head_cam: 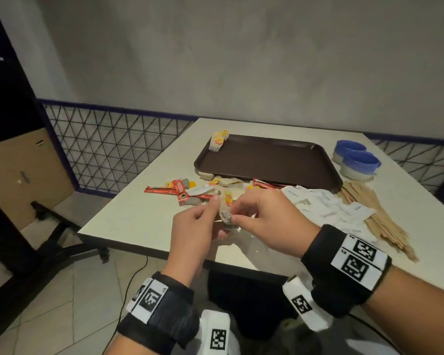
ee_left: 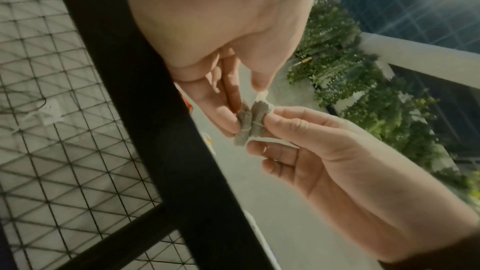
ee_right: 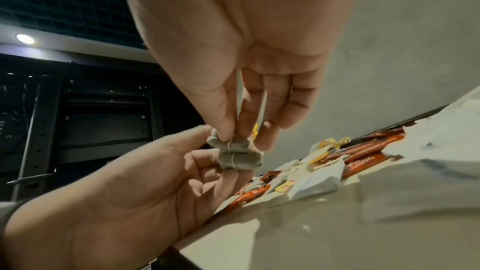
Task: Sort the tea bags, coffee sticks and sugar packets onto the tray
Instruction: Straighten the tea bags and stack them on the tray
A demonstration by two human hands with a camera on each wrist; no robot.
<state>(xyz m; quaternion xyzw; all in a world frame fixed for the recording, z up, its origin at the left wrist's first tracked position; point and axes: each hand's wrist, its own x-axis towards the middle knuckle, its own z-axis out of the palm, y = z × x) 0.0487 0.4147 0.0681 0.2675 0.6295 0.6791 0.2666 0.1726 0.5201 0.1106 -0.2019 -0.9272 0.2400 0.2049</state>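
— Both hands' grip, left hand [head_cam: 190, 226] and right hand [head_cam: 264, 221], pinches one string-wrapped tea bag [head_cam: 226, 218] above the table [head_cam: 139, 221], short of the tray [head_cam: 267, 160].
— Tugging that string could tear the bag.

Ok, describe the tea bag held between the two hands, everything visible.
The tea bag is a small grey-brown paper pouch, folded double, with a thin pale string wound round its middle. It is held in the air above the near table edge, pinched by the left hand and the right hand. A yellow tag shows just behind it.
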